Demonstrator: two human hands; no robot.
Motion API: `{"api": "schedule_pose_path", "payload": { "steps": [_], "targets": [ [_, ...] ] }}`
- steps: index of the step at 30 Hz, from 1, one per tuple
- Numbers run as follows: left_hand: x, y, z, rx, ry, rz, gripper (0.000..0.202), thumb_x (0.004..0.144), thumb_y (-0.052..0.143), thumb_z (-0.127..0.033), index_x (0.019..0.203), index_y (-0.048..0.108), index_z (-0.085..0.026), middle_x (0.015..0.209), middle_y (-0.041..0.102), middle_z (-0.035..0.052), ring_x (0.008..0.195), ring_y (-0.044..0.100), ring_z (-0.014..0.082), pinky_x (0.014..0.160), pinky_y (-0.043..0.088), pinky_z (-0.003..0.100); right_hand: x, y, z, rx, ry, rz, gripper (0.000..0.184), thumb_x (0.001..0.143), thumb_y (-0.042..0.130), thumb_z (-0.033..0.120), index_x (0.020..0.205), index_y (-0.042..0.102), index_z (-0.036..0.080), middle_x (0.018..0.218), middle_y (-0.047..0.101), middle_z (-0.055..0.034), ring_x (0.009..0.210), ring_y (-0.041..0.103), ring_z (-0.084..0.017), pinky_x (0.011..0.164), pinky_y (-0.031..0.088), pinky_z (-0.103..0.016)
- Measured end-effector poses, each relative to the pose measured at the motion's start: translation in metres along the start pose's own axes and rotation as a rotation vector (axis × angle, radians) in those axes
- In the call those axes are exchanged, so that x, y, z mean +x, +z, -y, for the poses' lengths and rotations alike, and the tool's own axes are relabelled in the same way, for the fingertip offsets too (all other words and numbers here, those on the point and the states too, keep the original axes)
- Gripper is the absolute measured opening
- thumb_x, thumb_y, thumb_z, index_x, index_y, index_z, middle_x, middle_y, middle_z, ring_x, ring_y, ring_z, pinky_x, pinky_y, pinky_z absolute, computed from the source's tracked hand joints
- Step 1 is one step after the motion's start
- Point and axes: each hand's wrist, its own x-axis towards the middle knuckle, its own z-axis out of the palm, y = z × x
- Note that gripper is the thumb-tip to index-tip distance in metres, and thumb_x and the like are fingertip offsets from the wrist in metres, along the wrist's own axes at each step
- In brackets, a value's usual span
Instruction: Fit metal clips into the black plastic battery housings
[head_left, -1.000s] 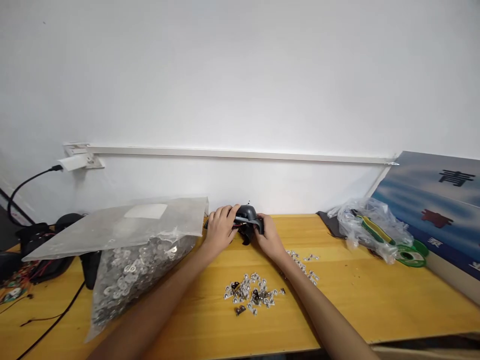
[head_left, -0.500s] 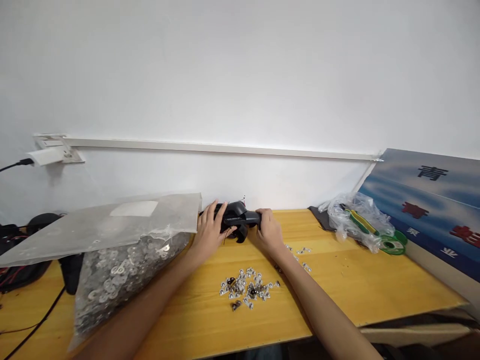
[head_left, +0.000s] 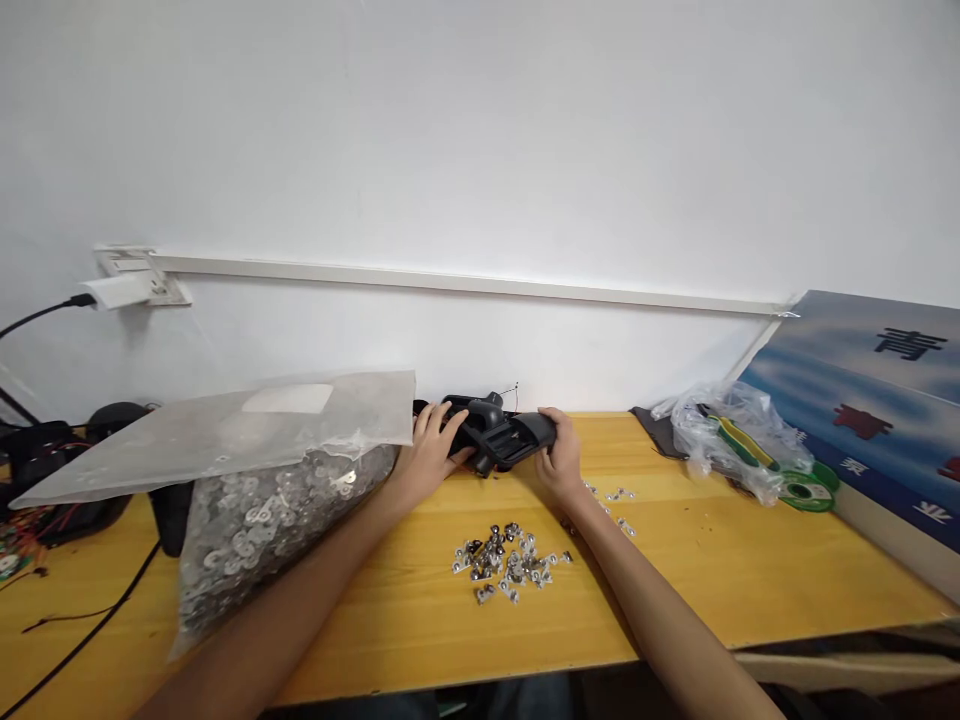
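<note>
Both my hands grip a black plastic part (head_left: 495, 436) at the far edge of the yellow wooden table (head_left: 720, 570), close to the white wall. My left hand (head_left: 430, 455) wraps its left end, fingers closed over the top. My right hand (head_left: 560, 456) holds its right end, which is flatter and tilted. A thin wire sticks up from the part. In front of my hands lies a small heap of shiny metal pieces (head_left: 506, 564), with a few more (head_left: 616, 505) scattered to the right of my right wrist.
A big clear plastic bag of metal washers (head_left: 259, 515) lies at the left, touching my left hand. Black devices and cables (head_left: 52, 470) sit at the far left. At the right are a clear bag with green solder reels (head_left: 750, 455) and a blue board (head_left: 862, 420).
The black part has been turned and stretched out sideways: my right hand has moved right with its end. The camera view has shifted slightly.
</note>
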Motion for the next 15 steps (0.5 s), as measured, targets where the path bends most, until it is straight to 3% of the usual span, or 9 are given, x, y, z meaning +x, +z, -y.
{"api": "schedule_pose_path", "payload": {
  "steps": [3,6,11,15],
  "targets": [
    [-0.002,-0.003,0.003,-0.016,0.062,0.07,0.06,0.095,0.07,-0.038,0.149,0.056,-0.016,0.162,0.051,0.0214,0.156,0.036,0.0454,0.124,0.033,0.071,0.002,0.001,0.004,0.053,0.145,-0.145,0.035,0.092,0.05,0.028,0.126,0.054,0.024,0.115,0.069,-0.0107,0.104,0.067,-0.027,0.092,0.056,-0.044],
    [-0.005,-0.006,0.006,-0.05,0.096,0.119,0.064,0.092,0.07,-0.032,0.151,0.054,-0.015,0.164,0.049,0.0205,0.158,0.033,0.0456,0.127,0.027,0.074,0.006,-0.003,0.003,0.071,0.215,-0.209,0.031,0.094,0.047,0.03,0.124,0.053,0.023,0.112,0.069,-0.0106,0.104,0.066,-0.026,0.09,0.055,-0.042],
    [-0.007,-0.016,0.006,-0.198,0.058,0.107,0.072,0.088,0.064,-0.021,0.157,0.045,-0.021,0.171,0.038,0.0174,0.162,0.026,0.043,0.128,0.032,0.068,0.008,-0.012,-0.001,0.019,0.168,-0.093,0.033,0.09,0.051,0.03,0.122,0.056,0.025,0.108,0.072,-0.0091,0.097,0.068,-0.027,0.087,0.055,-0.043],
    [-0.004,-0.036,-0.012,-0.439,-0.001,-0.052,0.069,0.088,0.054,-0.012,0.156,0.045,-0.023,0.174,0.031,0.0151,0.163,0.028,0.0345,0.131,0.033,0.058,0.008,-0.012,-0.001,0.001,0.103,-0.037,0.033,0.087,0.052,0.031,0.119,0.059,0.026,0.108,0.074,-0.0099,0.096,0.07,-0.03,0.087,0.056,-0.047]
  ]
}}
